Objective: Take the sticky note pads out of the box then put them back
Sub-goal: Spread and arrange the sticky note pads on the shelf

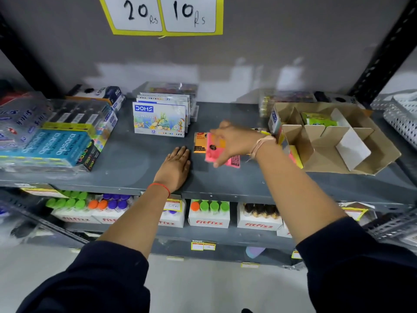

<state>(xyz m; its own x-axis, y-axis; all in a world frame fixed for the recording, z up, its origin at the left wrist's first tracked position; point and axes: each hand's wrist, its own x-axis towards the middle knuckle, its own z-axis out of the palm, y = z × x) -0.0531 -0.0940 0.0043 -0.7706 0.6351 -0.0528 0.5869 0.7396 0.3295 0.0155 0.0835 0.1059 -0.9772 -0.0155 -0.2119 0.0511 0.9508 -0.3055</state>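
Note:
A brown cardboard box [338,141] with dividers sits at the right of the grey shelf [140,163]; one green sticky note pad [318,119] lies in its back compartment. My right hand [234,143] grips a pink sticky note pad [213,152] just above the shelf, left of the box. An orange sticky note pad [199,142] lies flat on the shelf right beside it. Yellow and pink pads [295,158] show at the box's near left corner, partly hidden by my right arm. My left hand [176,168] rests flat on the shelf, palm down, holding nothing.
DOMS oil pastel boxes [160,119] stand behind my hands. Stacked Apsara pencil packs [56,145] fill the shelf's left. A white perforated basket [401,118] is at the far right. Fitfizz boxes with coloured caps [208,214] line the lower shelf. Price labels hang above.

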